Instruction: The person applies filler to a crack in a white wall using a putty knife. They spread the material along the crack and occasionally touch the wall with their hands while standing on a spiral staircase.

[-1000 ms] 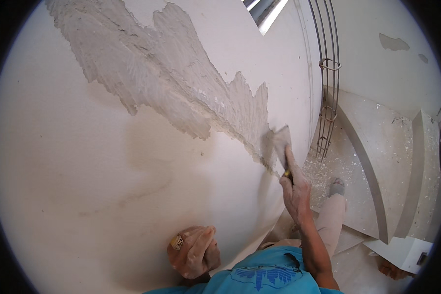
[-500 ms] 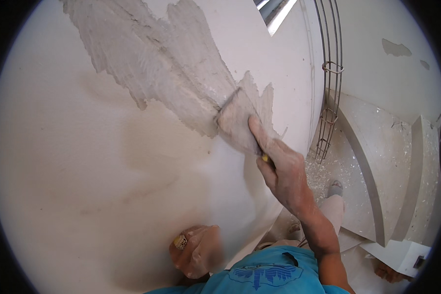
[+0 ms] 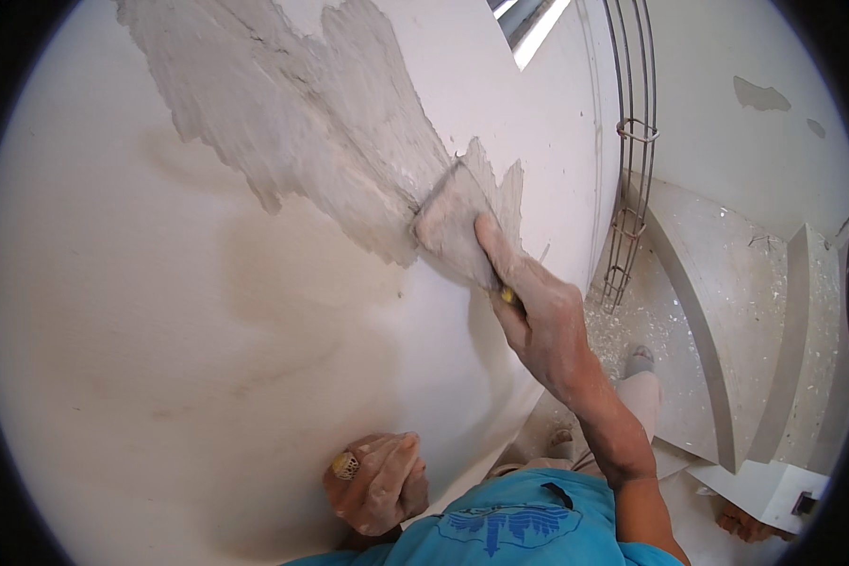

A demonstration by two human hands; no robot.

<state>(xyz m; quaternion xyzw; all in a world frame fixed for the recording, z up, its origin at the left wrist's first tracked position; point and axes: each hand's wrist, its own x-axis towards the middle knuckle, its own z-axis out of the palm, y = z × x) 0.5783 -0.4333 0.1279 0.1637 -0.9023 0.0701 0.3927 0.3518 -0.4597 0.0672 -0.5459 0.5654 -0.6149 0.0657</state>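
Observation:
My right hand grips a wide putty knife, its thumb laid along the dusty blade. A bit of yellow shows by the handle, most of which is hidden in the fist. The blade's edge presses on the lower end of a rough grey scraped patch in the white wall. Below and to the left, my left hand is closed in front of the wall, with a yellowish patterned ring on one finger. Its palm is turned from sight, so whatever it may hold is hidden.
Bundled steel rebar stands upright right of the wall. Curved steps strewn with white flakes descend at the right. A white box-like block sits at lower right. A narrow opening cuts the wall at top.
The putty knife and my right hand have shifted very slightly left and up along the patch's end. My left hand, blurred before, now shows sharply with its fingers curled.

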